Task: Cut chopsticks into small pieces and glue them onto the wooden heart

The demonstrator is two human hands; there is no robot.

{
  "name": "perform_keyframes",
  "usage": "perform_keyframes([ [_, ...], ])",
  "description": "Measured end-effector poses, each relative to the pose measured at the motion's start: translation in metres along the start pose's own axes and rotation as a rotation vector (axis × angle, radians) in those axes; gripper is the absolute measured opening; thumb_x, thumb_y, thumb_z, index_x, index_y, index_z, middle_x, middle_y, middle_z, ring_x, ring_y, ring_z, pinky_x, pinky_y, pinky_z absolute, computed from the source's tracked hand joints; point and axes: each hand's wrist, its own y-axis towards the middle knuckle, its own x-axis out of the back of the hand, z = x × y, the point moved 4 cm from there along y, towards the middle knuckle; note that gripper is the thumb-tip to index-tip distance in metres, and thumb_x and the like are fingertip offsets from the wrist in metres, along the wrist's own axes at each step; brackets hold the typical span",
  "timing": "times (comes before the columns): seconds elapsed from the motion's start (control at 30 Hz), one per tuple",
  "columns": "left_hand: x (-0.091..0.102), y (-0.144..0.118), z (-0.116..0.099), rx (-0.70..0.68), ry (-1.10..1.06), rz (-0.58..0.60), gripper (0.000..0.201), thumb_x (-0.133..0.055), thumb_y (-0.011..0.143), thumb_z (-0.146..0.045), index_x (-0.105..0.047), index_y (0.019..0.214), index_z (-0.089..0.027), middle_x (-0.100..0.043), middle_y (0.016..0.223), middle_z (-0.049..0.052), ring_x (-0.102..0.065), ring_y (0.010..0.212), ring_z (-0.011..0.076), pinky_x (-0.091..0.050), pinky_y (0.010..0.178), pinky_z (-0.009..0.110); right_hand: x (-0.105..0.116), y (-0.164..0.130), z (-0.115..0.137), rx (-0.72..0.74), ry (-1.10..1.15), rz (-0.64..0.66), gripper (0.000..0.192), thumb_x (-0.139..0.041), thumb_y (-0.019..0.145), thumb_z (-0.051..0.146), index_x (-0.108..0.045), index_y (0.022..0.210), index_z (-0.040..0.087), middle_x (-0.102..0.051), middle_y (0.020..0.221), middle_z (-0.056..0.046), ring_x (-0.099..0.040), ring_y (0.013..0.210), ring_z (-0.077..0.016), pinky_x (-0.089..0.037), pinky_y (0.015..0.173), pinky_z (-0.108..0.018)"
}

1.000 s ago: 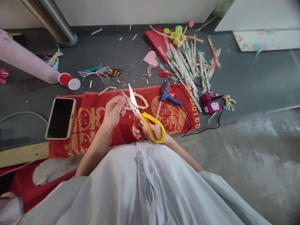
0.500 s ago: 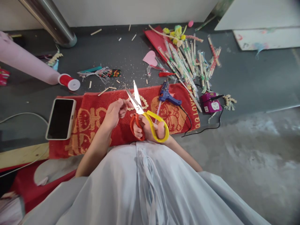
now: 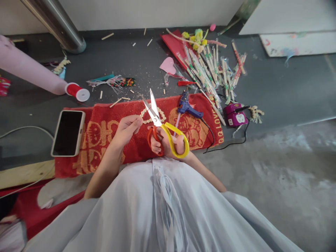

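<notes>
My right hand [image 3: 170,141] has its thumb and fingers through the yellow and red handles of a pair of scissors [image 3: 156,120]. The blades stand apart and point away from me. Left of them, my left hand [image 3: 127,130] is closed in a pinch, its fingertips close to the left side of a ring of small pale pieces [image 3: 162,114]. Whatever is between those fingertips is too small to make out. The ring lies on a red towel [image 3: 136,148] with an orange pattern, partly hidden behind the blades.
A blue glue gun [image 3: 189,106] lies on the towel's right side, its cord trailing off. Beyond are wrapped wooden sticks [image 3: 204,71] and a pink paper heart [image 3: 168,65]. A purple power socket [image 3: 235,114] stands right; a phone [image 3: 68,133] and red thread spool [image 3: 77,92] are left.
My left hand has shifted a little left, away from the blades, and its fingers are more tightly pinched. The scissors have moved only slightly, with the blades still apart.
</notes>
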Motion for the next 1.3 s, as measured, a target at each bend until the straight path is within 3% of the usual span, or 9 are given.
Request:
perform_keyframes([
  [0.17, 0.001, -0.002, 0.001, -0.002, 0.004, -0.005, 0.048, -0.068, 0.081, -0.047, -0.045, 0.05, -0.018, -0.036, 0.048, -0.004, -0.03, 0.044, 0.007, -0.02, 0.043, 0.024, -0.01, 0.001, 0.01, 0.212, 0.043, 0.09, 0.074, -0.065, 0.054, 0.085, -0.042, 0.092, 0.026, -0.034, 0.067, 0.006, -0.026, 0.055, -0.0098, -0.025, 0.052, -0.026],
  [0.37, 0.003, -0.003, -0.001, 0.004, 0.026, -0.028, 0.048, -0.067, 0.08, -0.046, -0.044, 0.048, -0.018, -0.037, 0.046, -0.003, -0.03, 0.043, 0.007, -0.021, 0.042, 0.024, -0.014, -0.001, 0.012, 0.157, 0.058, 0.135, 0.062, -0.067, 0.066, 0.075, -0.035, 0.083, 0.024, -0.029, 0.065, 0.008, -0.023, 0.051, -0.0067, -0.02, 0.053, -0.024],
  [0.6, 0.007, -0.003, -0.015, -0.033, 0.096, -0.041, 0.042, -0.064, 0.081, -0.036, -0.044, 0.049, -0.018, -0.035, 0.047, -0.003, -0.029, 0.043, 0.0071, -0.019, 0.043, 0.024, -0.008, 0.001, 0.007, 0.183, 0.057, 0.198, 0.055, -0.064, 0.073, 0.069, -0.04, 0.095, 0.024, -0.028, 0.066, 0.008, -0.022, 0.051, -0.007, -0.021, 0.053, -0.024],
  [0.83, -0.006, -0.003, -0.025, -0.049, 0.179, 0.064, 0.045, -0.06, 0.083, -0.035, -0.04, 0.047, -0.017, -0.033, 0.045, -0.003, -0.028, 0.043, 0.007, -0.018, 0.044, 0.025, -0.01, 0.007, 0.008, 0.268, 0.13, 0.252, 0.067, -0.066, 0.061, 0.08, -0.041, 0.089, 0.025, -0.033, 0.067, 0.007, -0.026, 0.053, -0.0082, -0.023, 0.053, -0.024],
  [1.07, -0.006, -0.005, -0.015, -0.033, 0.14, 0.083, 0.046, -0.06, 0.084, -0.037, -0.038, 0.048, -0.018, -0.032, 0.046, -0.004, -0.026, 0.043, 0.007, -0.019, 0.044, 0.026, -0.011, 0.007, 0.012, 0.219, 0.148, 0.168, 0.077, -0.069, 0.046, 0.085, -0.038, 0.085, 0.027, -0.036, 0.067, 0.007, -0.028, 0.054, -0.0096, -0.024, 0.055, -0.026],
  [1.3, 0.001, -0.007, -0.011, -0.055, 0.167, 0.094, 0.047, -0.058, 0.087, -0.037, -0.036, 0.05, -0.018, -0.032, 0.048, -0.005, -0.027, 0.044, 0.0067, -0.02, 0.045, 0.026, -0.011, 0.004, 0.012, 0.275, 0.093, 0.212, 0.067, -0.064, 0.058, 0.085, -0.04, 0.08, 0.026, -0.031, 0.067, 0.006, -0.025, 0.053, -0.0091, -0.021, 0.054, -0.026],
])
